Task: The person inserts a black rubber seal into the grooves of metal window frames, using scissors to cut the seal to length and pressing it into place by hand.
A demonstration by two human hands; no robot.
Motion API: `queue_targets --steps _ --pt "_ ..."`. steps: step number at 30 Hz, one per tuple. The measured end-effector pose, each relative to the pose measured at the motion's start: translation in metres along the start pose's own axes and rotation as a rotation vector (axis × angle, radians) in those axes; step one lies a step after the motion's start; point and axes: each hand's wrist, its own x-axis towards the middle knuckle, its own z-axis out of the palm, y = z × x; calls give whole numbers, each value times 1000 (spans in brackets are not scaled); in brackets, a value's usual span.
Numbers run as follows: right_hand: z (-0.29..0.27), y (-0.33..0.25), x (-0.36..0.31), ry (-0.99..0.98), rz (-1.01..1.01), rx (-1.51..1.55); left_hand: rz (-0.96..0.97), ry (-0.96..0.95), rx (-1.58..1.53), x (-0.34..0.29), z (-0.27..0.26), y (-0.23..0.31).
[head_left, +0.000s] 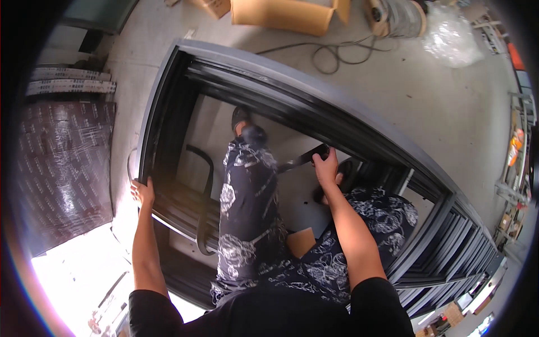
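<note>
A large dark grey metal frame (303, 84), its members channelled like a window or door frame, surrounds my legs. My left hand (142, 192) is closed over the frame's left side. Inside the opening, my right hand (327, 167) is closed on the end of a dark flat strip (303, 157), which runs left toward my knee. I cannot make out the strip's exact kind. A curved black strip (209, 174) hangs in the left part of the opening, near its lower member. My trouser leg (247, 208) has a black and white pattern.
More dark frames (449, 253) stand stacked to the right. A wrapped brown stack (67, 168) lies at the left. Beyond the frame are a cardboard box (283, 16), a cable reel (398, 18), clear plastic wrap (452, 36) and a loose black cable (337, 59) on the floor.
</note>
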Motion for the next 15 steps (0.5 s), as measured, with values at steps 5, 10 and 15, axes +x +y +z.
queue_targets --steps 5,10,15 --pt "-98 -132 -45 -73 0 537 595 345 -361 -33 -79 105" --pt "-183 -193 -113 56 45 868 1242 -206 -976 -248 -258 287" --pt "-225 -205 -165 120 47 923 1933 -539 -792 -383 -286 357"
